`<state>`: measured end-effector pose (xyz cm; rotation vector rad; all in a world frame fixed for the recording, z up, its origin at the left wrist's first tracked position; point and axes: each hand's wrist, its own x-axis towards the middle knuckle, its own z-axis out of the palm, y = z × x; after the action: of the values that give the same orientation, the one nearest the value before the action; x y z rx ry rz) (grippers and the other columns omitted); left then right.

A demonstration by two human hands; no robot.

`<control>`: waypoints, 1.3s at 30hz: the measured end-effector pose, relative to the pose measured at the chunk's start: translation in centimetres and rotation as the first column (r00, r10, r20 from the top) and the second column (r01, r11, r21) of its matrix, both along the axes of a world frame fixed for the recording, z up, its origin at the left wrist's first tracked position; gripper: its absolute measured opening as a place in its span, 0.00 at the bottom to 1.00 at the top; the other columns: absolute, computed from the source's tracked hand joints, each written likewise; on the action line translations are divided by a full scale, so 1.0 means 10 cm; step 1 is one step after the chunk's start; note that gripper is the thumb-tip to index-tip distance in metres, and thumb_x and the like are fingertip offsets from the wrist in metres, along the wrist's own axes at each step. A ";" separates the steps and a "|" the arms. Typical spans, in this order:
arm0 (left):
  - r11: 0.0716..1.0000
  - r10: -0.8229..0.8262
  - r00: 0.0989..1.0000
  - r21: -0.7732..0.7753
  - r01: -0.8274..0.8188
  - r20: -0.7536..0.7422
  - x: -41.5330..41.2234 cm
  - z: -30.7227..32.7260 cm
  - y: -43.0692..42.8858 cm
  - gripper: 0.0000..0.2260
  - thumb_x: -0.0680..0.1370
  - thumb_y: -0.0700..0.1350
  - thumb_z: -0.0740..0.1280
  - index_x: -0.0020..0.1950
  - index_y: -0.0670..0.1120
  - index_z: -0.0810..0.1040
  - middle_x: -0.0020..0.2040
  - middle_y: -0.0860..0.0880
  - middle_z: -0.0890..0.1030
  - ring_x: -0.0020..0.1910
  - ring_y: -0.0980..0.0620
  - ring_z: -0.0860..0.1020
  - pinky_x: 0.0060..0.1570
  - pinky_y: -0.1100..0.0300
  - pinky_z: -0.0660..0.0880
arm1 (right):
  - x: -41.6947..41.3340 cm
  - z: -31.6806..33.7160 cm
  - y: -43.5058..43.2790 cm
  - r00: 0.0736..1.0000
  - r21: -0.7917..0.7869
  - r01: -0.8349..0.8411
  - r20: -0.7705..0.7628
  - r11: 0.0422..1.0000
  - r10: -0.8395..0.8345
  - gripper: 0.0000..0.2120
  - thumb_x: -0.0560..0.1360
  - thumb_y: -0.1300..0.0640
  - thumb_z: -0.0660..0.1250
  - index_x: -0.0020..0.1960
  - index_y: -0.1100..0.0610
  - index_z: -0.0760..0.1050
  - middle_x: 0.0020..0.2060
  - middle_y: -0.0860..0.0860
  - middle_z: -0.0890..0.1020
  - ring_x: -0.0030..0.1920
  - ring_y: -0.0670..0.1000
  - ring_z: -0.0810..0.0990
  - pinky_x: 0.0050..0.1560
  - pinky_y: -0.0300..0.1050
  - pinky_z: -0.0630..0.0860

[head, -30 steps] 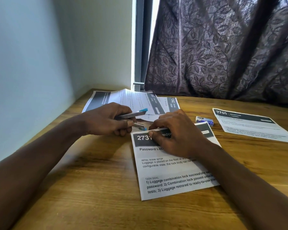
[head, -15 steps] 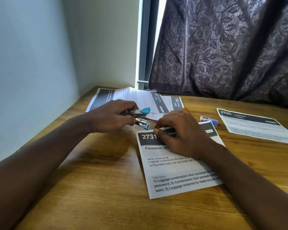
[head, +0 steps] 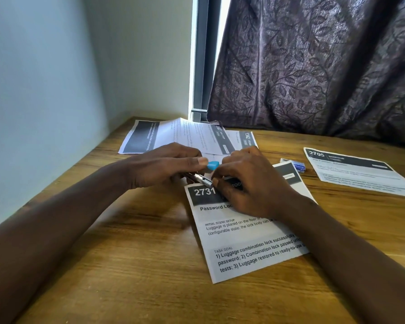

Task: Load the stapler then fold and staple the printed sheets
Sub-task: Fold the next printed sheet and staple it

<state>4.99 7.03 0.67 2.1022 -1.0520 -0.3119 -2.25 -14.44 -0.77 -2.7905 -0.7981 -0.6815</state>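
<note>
The left hand (head: 161, 168) is closed round the stapler (head: 202, 179), its fingers wrapped over the body so that only the front end shows: a blue plastic tip (head: 212, 165) poking out above, just past the thumbnail, and a silver metal part below it, angled down to the right, with a gap between the two. The right hand (head: 250, 185) lies on the top of the printed sheet (head: 241, 239) headed 2731, fingers bent, one fingertip touching the metal end of the stapler at the sheet's upper left corner; whether this hand pinches the paper or only presses it down I cannot tell. The sheet lies flat on the wooden table (head: 126, 265), slightly turned, its lower text plain to read. Beyond the hands, a loose pile of printed sheets (head: 185, 136) lies against the far edge, one of them lifted along a crease. To the right of the right hand is a small staple box (head: 298, 166), and just past it another sheet (head: 360, 176) headed 2705, flat on the table. A pale wall (head: 45, 90) stands on the left and a dark leaf-patterned curtain (head: 313, 66) hangs behind
</note>
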 end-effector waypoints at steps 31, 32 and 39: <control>0.901 -0.139 0.935 0.351 0.256 -0.326 0.36 0.27 0.07 0.27 0.74 0.57 0.70 0.58 0.34 0.81 0.58 0.27 0.77 0.52 0.42 0.73 0.53 0.46 0.66 | 0.07 -0.07 0.15 0.990 -0.116 -0.138 -0.023 0.984 0.136 0.12 0.75 0.51 0.57 0.38 0.53 0.74 0.33 0.46 0.75 0.38 0.49 0.70 0.47 0.52 0.66; 0.899 -0.142 0.934 0.352 0.260 -0.327 0.37 0.27 0.07 0.26 0.74 0.56 0.70 0.57 0.35 0.82 0.57 0.27 0.77 0.52 0.42 0.73 0.51 0.46 0.66 | 0.08 -0.08 0.15 0.990 -0.116 -0.139 -0.026 0.984 0.137 0.11 0.76 0.51 0.58 0.38 0.54 0.75 0.33 0.46 0.75 0.38 0.49 0.70 0.47 0.52 0.66; 0.888 -0.168 0.935 0.365 0.281 -0.311 0.37 0.26 0.05 0.23 0.74 0.56 0.70 0.55 0.37 0.83 0.55 0.29 0.79 0.50 0.43 0.74 0.50 0.47 0.68 | 0.09 -0.08 0.15 0.989 -0.108 -0.145 -0.040 0.984 0.141 0.10 0.76 0.52 0.60 0.39 0.53 0.76 0.33 0.46 0.76 0.38 0.49 0.71 0.49 0.53 0.67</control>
<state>8.68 7.57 3.23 2.2048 -1.1390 -0.9839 -1.37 -12.97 -1.60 -2.7982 -1.0482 -0.5826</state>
